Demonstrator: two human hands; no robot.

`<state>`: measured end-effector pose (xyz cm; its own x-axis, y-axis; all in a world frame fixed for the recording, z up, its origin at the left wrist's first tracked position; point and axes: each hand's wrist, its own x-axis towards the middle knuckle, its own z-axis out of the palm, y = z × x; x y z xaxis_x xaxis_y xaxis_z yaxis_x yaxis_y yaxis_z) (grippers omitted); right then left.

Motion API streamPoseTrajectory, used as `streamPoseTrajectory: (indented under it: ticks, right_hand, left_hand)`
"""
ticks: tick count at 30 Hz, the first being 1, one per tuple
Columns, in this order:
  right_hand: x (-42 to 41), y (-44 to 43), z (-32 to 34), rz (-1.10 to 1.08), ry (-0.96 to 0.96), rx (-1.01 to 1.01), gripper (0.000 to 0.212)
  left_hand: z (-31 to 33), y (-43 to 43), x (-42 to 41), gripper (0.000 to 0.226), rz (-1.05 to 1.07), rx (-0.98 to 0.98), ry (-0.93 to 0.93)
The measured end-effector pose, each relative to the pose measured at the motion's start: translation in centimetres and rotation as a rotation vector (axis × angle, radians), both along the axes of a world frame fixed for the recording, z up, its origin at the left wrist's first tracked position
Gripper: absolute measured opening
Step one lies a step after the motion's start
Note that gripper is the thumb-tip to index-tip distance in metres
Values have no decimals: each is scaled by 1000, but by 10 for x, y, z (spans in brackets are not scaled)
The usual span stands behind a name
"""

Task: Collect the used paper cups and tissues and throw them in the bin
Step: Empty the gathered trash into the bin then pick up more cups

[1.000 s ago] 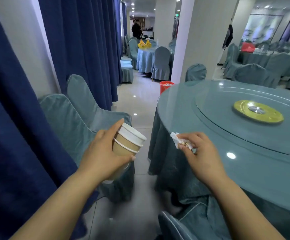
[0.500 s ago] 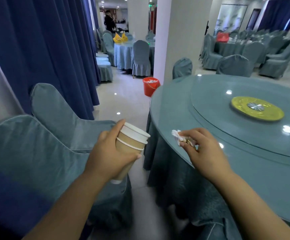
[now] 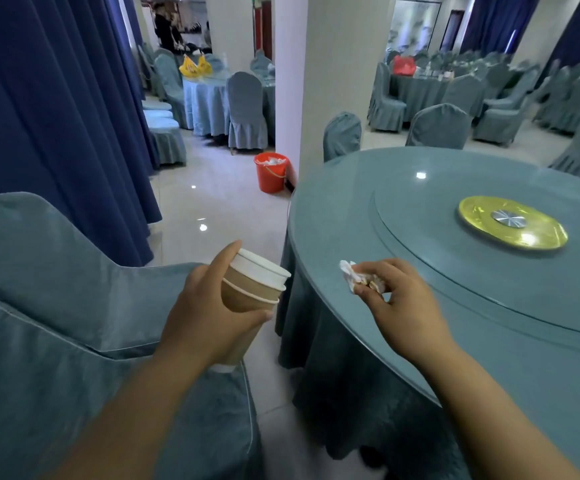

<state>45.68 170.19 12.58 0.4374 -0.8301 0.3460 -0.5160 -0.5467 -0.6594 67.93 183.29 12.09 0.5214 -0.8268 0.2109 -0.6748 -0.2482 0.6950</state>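
My left hand [image 3: 208,317] grips a stack of brown paper cups [image 3: 252,289] with white rims, held tilted over the gap between a chair and the round table. My right hand [image 3: 399,303] pinches a crumpled white tissue [image 3: 350,277] above the table's near edge. A red bucket [image 3: 270,173] with white scraps inside stands on the floor ahead, beside a white pillar.
The round teal table [image 3: 472,306] with a glass turntable and gold centre disc [image 3: 512,222] fills the right. Covered chairs [image 3: 66,271] stand at my left, with blue curtains [image 3: 56,98] behind them. A tiled aisle leads to the bucket and pillar [image 3: 290,81]. More tables and a person stand further back.
The view has swung left to right and moved forward; the red bucket now shows fully and closer. Both hands keep their hold on the cups and the tissue.
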Motion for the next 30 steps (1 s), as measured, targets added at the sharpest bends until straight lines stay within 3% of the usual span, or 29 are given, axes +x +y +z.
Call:
streamPoseTrajectory:
  ticks: [10,19,30]
  right_hand:
    - [29,-138,-3,51,-80,35,18]
    - [65,-239,0,91,-10,73,20]
    - [138,-368,-10,-50,6,67,21]
  left_hand:
    - [-14,-145,27,97,39,42,4]
    - [-14,-250,61,98,89,29,21]
    - [-10,-404,150,97,-27,33,28]
